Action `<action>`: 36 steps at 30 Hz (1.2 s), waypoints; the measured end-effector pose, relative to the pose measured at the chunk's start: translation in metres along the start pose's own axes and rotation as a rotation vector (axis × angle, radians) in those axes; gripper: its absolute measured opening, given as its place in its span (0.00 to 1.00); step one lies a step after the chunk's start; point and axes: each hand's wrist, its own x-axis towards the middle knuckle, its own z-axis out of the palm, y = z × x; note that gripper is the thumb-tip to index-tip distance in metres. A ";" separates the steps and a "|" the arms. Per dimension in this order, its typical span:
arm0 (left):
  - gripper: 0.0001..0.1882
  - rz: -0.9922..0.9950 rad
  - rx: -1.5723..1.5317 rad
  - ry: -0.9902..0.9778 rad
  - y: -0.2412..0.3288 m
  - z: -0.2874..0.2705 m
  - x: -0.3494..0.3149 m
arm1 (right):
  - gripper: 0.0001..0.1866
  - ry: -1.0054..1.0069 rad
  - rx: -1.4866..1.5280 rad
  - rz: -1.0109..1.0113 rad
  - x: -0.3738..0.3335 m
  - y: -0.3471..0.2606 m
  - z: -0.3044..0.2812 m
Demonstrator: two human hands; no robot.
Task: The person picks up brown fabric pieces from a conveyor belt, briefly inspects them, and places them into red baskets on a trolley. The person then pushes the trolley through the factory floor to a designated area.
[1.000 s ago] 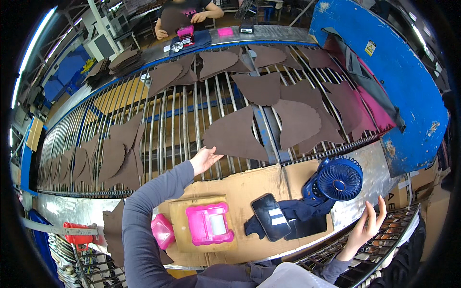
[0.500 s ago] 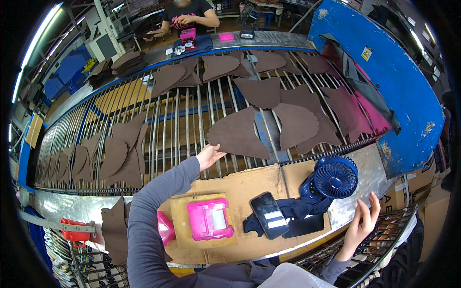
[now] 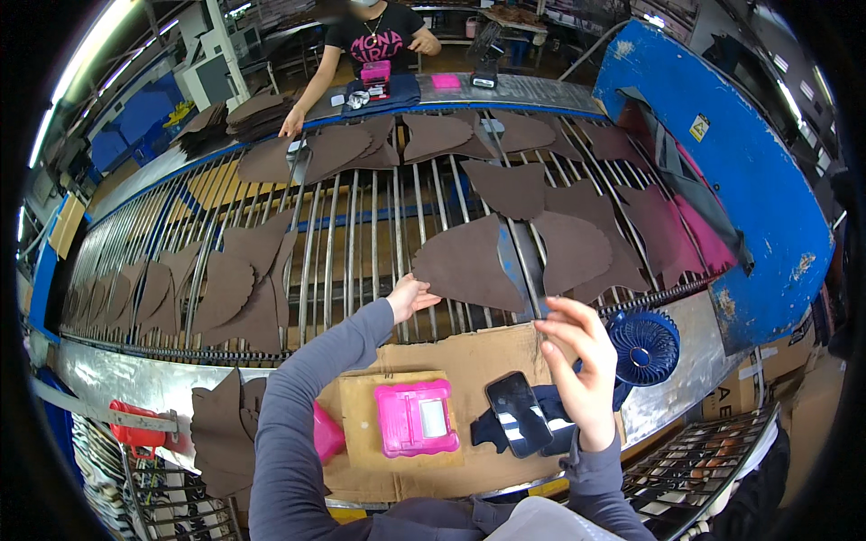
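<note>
A wide, dark brown leather-like piece (image 3: 469, 262) with a scalloped edge lies across the metal bars in front of me. My left hand (image 3: 412, 298) pinches its near left edge, the thumb by the rim and the other fingers partly under it. My right hand (image 3: 582, 370) is raised over the near ledge with its fingers apart, holding nothing. It hovers between a black phone (image 3: 519, 415) and a dark blue desk fan (image 3: 644, 348). More brown pieces (image 3: 577, 248) overlap just right of the pinched one.
A pink-framed device (image 3: 417, 418) sits on cardboard (image 3: 397, 482). Further brown pieces (image 3: 225, 288) lie along the bar rack (image 3: 338, 261). A blue machine housing (image 3: 767, 180) stands right. Across the rack, a co-worker's hand (image 3: 292, 122) touches a brown piece.
My right hand has swung up and left from beside the fan to over the ledge. My left hand stays at the piece's edge. The co-worker has reached down to a piece on the far side.
</note>
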 end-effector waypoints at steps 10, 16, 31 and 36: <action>0.24 0.061 0.626 -0.152 0.080 -0.024 -0.163 | 0.09 0.060 -0.109 0.199 -0.075 0.018 -0.026; 0.19 0.644 0.663 0.532 0.019 -0.119 -0.352 | 0.08 0.159 -0.045 0.170 -0.112 0.029 -0.024; 0.52 -0.073 0.482 1.963 -0.135 -0.157 -0.431 | 0.09 0.043 0.065 -0.069 -0.128 -0.012 0.005; 0.30 0.153 0.290 1.907 -0.149 -0.199 -0.430 | 0.09 0.034 0.005 -0.002 -0.149 -0.010 -0.010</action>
